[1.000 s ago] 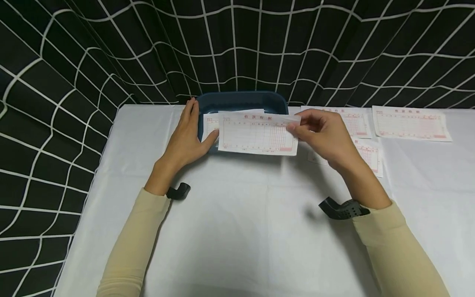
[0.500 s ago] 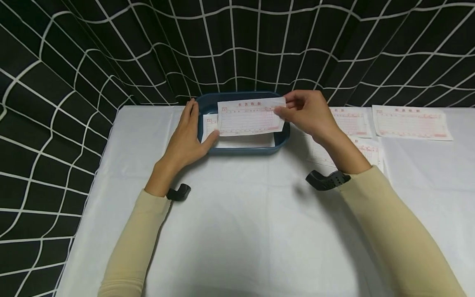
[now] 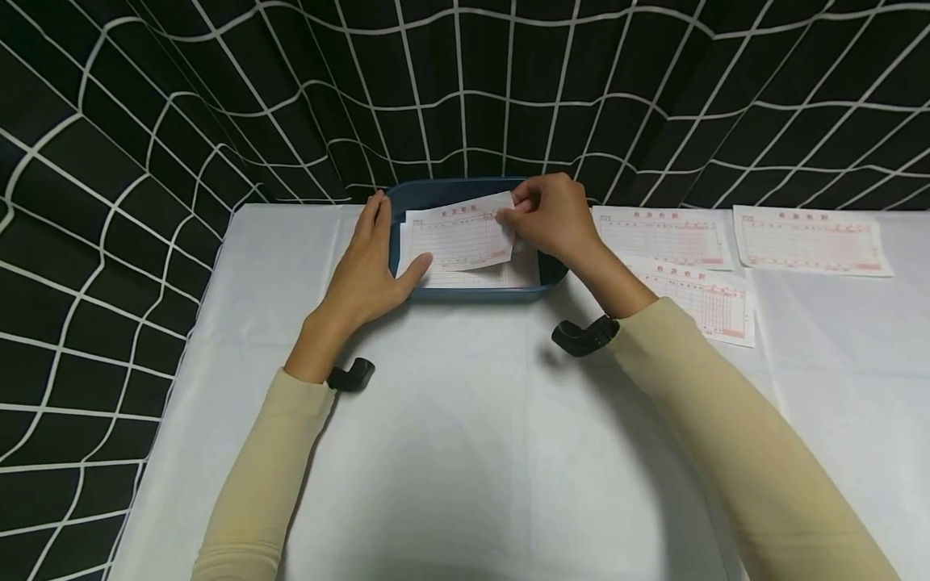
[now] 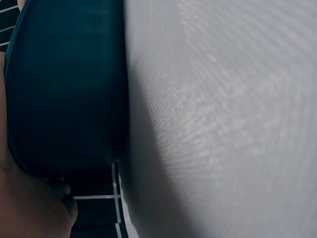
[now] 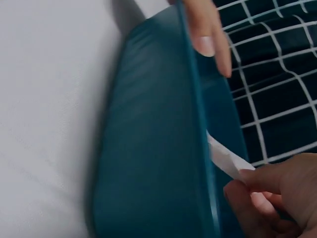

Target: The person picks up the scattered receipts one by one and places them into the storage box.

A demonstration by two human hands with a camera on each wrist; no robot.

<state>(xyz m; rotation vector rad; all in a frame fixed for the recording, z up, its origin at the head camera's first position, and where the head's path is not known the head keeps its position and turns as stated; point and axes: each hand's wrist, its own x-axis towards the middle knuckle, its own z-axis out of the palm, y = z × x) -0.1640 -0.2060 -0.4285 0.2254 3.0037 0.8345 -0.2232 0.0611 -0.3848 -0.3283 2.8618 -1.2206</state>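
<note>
Right hand [image 3: 555,218]: pinches a slip [image 3: 461,234] by its right end, thumb closed against bent fingers, paper between.
Left hand [image 3: 363,270]: spread wide, straight-fingered along the left end of the tray [image 3: 479,296], thumb reaching in over the rim; no paper pinched.
Slip: within the tray's outline, skewed, right end set toward the back wall; partly covers the lower paper [image 3: 501,279]. Cannot tell how much touches it.
Tray: on the white cloth [image 3: 436,444], near the checked drape [image 3: 479,81].
Loose slips [image 3: 814,240]: three, right of the tray; lowest one partly hidden by the right forearm.
Step in hand: judged as laying the slip in the tray, not yet let go.
Next move: seems to call for squaring up with the lower paper, dropping the right end clear of the rim, then unpinching.
Risk: likely to settle crooked if released at this slant.
</note>
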